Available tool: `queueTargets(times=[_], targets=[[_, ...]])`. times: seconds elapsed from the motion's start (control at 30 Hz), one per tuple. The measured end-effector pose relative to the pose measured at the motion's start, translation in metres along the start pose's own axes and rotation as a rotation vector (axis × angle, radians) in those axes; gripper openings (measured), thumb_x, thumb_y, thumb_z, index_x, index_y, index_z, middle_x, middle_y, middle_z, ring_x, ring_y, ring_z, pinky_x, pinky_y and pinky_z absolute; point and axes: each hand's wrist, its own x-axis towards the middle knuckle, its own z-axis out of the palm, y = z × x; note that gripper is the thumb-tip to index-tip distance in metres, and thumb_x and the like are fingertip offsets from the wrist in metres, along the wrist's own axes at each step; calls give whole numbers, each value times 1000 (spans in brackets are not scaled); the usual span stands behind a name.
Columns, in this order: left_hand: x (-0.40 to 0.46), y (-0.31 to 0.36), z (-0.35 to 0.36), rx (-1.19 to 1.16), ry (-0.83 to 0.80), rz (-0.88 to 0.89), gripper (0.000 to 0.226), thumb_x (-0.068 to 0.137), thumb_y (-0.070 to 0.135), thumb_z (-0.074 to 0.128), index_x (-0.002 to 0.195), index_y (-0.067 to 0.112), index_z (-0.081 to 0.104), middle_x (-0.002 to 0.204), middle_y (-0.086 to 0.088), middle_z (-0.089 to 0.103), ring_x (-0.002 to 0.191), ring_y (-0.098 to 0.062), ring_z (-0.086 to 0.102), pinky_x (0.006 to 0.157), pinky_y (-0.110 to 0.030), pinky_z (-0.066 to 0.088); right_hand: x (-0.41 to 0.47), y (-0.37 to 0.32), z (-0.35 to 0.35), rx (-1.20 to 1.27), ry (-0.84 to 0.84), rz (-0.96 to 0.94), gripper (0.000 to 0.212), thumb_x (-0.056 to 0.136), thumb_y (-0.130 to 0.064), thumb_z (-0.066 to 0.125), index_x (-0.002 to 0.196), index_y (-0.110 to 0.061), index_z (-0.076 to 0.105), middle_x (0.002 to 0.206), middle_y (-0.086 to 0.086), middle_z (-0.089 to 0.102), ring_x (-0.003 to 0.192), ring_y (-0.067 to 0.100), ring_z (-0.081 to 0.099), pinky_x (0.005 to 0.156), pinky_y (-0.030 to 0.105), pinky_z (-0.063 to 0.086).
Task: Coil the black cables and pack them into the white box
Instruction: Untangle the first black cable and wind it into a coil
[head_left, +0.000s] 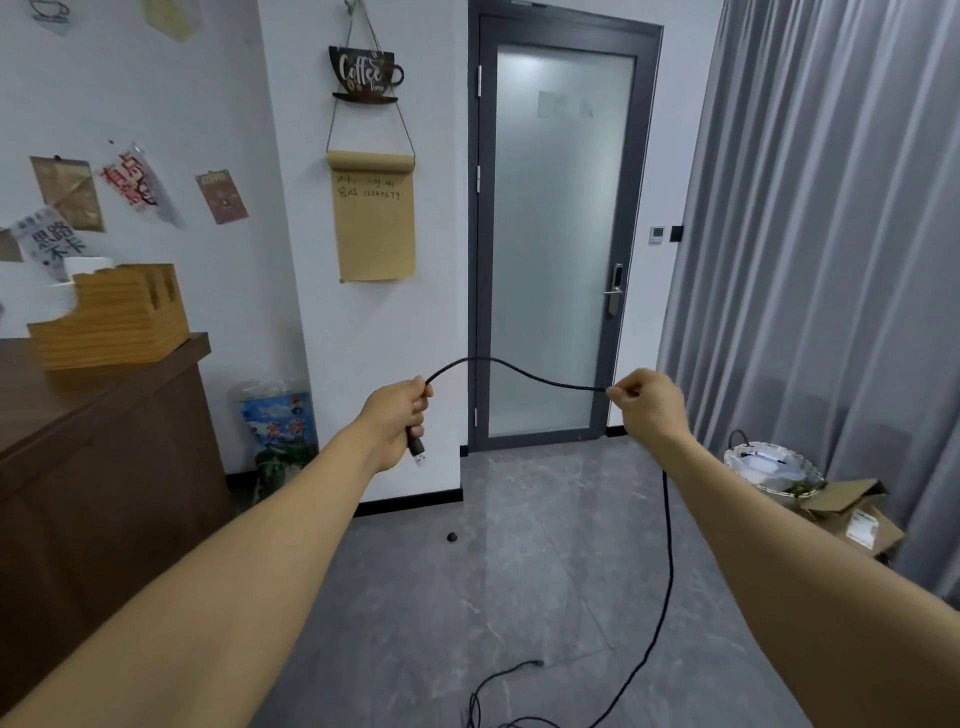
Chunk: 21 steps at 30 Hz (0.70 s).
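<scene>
grey floor (415, 623) | black cable (519, 370) strung between hands — left hand (400, 415) grips it | right hand (644, 402) pinches it

Two bare arms reach forward. The left hand (397, 410) grips a black cable (524, 373) near its USB plug (418, 451); the right hand (647, 400) pinches it farther along. The rest hangs to the grey floor (415, 597) before a frosted door (561, 234).

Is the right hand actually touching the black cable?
Touching. The head view shows the right hand pinching the black cable, which runs straight into its fingertips.
</scene>
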Motion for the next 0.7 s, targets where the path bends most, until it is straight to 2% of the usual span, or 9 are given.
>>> queueTargets(times=[0.1, 0.2, 0.27, 0.33, 0.4, 0.47, 0.57, 0.7], targets=[[-4, 4, 18, 51, -90, 86, 31, 103, 17, 33, 78, 13, 51, 64, 3, 36, 50, -9, 25, 51, -21, 24, -10, -7, 12, -218, -136, -99, 11, 89, -15, 58, 81, -10, 65, 88, 7, 67, 81, 25, 62, 75, 37, 54], [-7, 2, 33, 326, -168, 210, 28, 102, 19, 36, 86, 13, 58, 70, 4, 47, 58, -10, 35, 54, -23, 28, -20, -23, 20, -360, -321, -250, 10, 86, -14, 62, 80, -9, 68, 85, 5, 69, 81, 24, 64, 74, 37, 55], [-7, 0, 43, 475, -178, 282, 24, 101, 17, 39, 90, 10, 59, 74, 3, 54, 63, -9, 45, 52, -15, 37, -24, -34, 21, -383, -428, -352, 11, 86, -14, 63, 80, -8, 69, 80, 0, 67, 79, 22, 63, 71, 34, 54], [-6, -4, 51, 580, -216, 328, 23, 101, 15, 41, 88, 10, 59, 78, 1, 58, 69, -9, 52, 58, -9, 42, -26, -44, 18, -354, -501, -431, 12, 86, -16, 65, 76, -9, 68, 71, -5, 60, 70, 17, 57, 65, 30, 48], [-7, -5, 57, 664, -273, 353, 24, 100, 16, 42, 85, 14, 60, 77, 3, 61, 70, -9, 54, 68, -15, 43, -26, -51, 11, -236, -539, -457, 14, 86, -20, 67, 74, -13, 65, 66, -7, 55, 60, 10, 48, 59, 22, 42], [-10, -2, 62, 716, -340, 349, 25, 101, 17, 42, 85, 14, 61, 74, 4, 63, 64, -2, 55, 65, -12, 41, -26, -55, 1, -121, -540, -449, 14, 85, -24, 69, 76, -13, 68, 64, -6, 56, 54, 4, 44, 53, 14, 36], [-17, 4, 70, 594, -447, 293, 30, 103, 16, 38, 84, 8, 60, 69, 1, 62, 56, -1, 55, 52, -8, 40, -24, -54, -10, 11, -480, -399, 18, 81, -27, 72, 74, -11, 70, 58, -7, 57, 45, 0, 43, 49, 9, 34], [-17, 7, 80, 260, -558, 107, 34, 104, 20, 32, 80, 10, 53, 55, 5, 42, 50, -9, 38, 56, -19, 44, -19, -46, -15, 176, -343, -289, 19, 78, -26, 75, 77, -9, 66, 61, -7, 54, 48, 2, 43, 50, 11, 35]])
